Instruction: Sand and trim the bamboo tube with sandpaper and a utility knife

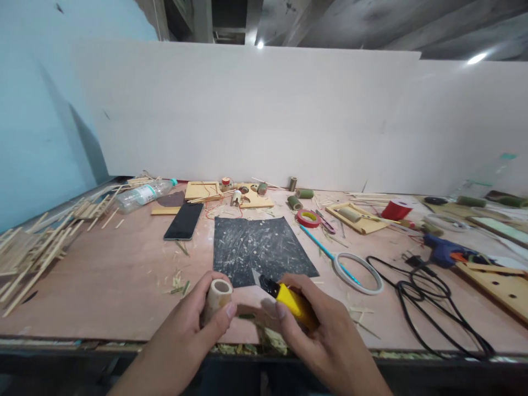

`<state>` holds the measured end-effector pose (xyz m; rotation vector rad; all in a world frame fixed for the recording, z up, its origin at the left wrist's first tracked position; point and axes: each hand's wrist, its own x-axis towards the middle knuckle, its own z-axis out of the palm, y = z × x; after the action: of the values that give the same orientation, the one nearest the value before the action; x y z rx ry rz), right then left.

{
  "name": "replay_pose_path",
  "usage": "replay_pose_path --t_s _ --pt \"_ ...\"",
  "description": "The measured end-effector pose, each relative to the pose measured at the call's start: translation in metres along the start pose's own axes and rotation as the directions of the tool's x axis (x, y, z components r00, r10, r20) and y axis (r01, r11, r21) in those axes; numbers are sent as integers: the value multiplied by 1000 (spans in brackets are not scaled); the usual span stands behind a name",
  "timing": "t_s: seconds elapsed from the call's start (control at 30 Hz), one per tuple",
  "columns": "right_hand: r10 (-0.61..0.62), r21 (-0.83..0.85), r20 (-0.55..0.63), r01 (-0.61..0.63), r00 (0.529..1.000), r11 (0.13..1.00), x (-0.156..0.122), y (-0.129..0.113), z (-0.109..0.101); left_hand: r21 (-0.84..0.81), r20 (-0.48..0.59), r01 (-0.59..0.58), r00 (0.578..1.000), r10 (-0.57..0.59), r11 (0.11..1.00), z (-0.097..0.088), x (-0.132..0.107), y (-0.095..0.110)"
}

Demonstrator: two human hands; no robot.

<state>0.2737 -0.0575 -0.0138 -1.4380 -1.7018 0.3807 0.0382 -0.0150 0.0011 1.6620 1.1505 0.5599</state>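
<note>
My left hand [202,324] is closed around a short hollow bamboo tube [218,297], its open end tilted up toward me. In my right hand [317,319] is a yellow utility knife [295,305]. The knife's blade [256,276] is out and points up and to the left, apart from the tube. Both hands hover at the table's front edge. Just beyond them lies a dark sheet of sandpaper [259,245] covered in pale dust.
A phone [184,221], plastic bottle [144,195] and bamboo sticks [61,236] lie left. To the right are red tape [308,218], a white tape ring [377,283], a coiled black cable [424,297] and a blue glue gun [445,250]. A white panel [264,115] stands behind.
</note>
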Motion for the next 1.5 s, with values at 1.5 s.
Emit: replay_pose_path --t_s 1.5 --pt "-148 -104 290 185 945 977 -2 5 -5 29 -19 20 1000 -20 999 20 18 15"
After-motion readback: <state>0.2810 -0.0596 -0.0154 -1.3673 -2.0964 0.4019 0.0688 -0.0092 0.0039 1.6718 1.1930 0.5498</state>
